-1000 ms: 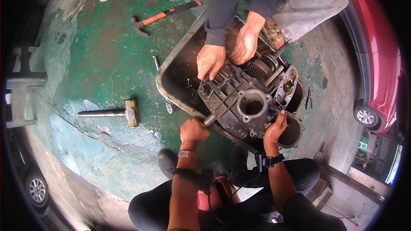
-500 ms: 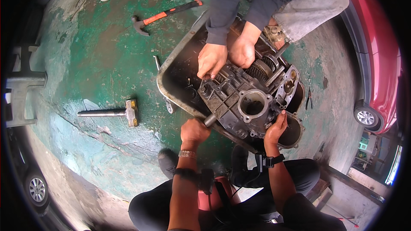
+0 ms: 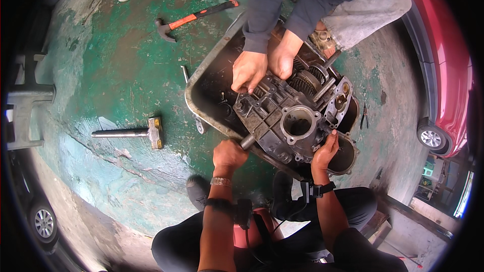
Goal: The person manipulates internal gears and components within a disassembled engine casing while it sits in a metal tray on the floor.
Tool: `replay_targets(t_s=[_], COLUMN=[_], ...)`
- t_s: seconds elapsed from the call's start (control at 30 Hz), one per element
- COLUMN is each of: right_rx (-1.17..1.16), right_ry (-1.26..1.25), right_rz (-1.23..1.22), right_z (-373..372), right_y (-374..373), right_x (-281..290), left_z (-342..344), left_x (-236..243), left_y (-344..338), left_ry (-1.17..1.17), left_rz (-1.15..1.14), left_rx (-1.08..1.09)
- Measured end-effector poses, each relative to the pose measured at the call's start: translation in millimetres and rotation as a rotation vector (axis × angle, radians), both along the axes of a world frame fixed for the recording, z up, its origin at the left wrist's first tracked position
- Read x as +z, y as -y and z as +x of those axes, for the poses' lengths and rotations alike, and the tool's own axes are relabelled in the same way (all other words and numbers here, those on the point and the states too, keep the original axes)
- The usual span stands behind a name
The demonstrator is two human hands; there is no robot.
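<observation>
Green concrete floor; left hand (image 3: pixel 229 153) grips gearbox shaft (image 3: pixel 247 142), right hand (image 3: pixel 325 152) clasps heavy, greasy gearbox casing (image 3: pixel 290 121) edge.

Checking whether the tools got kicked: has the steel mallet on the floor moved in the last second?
No. The steel mallet lies where it was, left of the metal tray.

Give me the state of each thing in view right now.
Gearbox housing: opened, gears exposed, lying in the tray.
Tray: on the floor, dirty.
Left hand: closed on a shaft end at the housing.
Right hand: gripping the housing edge.
Co-worker's hands: pressing on the housing.
Claw hammer: lying unused.
Mallet: lying unused.
</observation>
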State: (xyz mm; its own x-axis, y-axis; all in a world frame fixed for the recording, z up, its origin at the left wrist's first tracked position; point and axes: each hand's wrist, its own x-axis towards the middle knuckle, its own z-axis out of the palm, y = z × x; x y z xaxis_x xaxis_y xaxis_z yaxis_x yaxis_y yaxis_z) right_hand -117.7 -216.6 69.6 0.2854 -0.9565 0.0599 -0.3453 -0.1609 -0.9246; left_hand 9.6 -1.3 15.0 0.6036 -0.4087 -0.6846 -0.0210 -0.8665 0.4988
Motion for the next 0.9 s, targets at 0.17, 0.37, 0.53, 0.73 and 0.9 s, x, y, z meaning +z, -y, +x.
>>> replay_targets(t_s=[0.17,0.37,0.53,0.73,0.9], right_rx=[0.002,0.010,-0.001,0.002,-0.003], right_ry=[0.000,0.002,0.009,-0.005,0.011], right_rz=[0.009,0.012,0.018,0.010,0.026], right_z=[0.5,0.0,-0.5,-1.2,-1.5], right_y=[0.3,0.0,0.5,-0.1,0.6], right_x=[-0.4,-0.6,-1.1,-0.9,-2.0], left_z=[1.9,1.6,2.1,0.8,1.0], left_x=[3.6,2.9,4.9,0.5,3.1], left_y=[0.9,0.2,1.4,-0.1,0.6], left_ry=[-0.004,-0.008,-0.021,0.001,0.001], left_rz=[0.011,0.012,0.025,0.022,0.009], left_rx=[0.003,0.002,-0.010,-0.015,0.002])
